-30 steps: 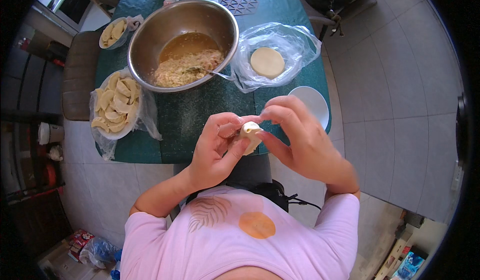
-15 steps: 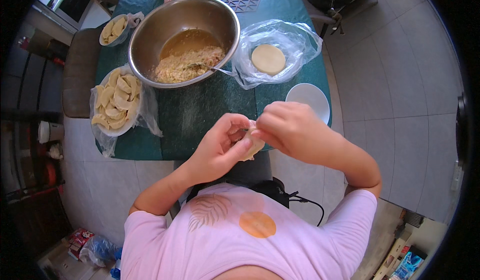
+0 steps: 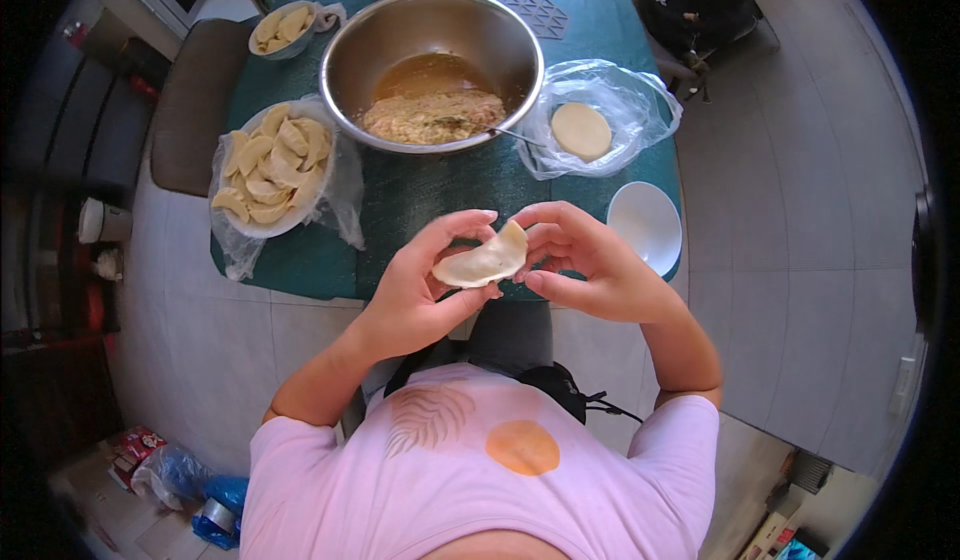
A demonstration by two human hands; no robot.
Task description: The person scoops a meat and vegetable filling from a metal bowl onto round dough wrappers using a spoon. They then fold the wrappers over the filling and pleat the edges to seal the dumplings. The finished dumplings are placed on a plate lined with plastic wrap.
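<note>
Head view: a crescent-shaped dumpling is held between the left hand's thumb and fingers, by the near edge of the green-covered table. The right hand curls loosely at its right end; whether those fingers grip it cannot be told. Beyond stands a steel mixing bowl of filling, between heaped dumplings and round dough wrappers in a clear plastic bag.
</note>
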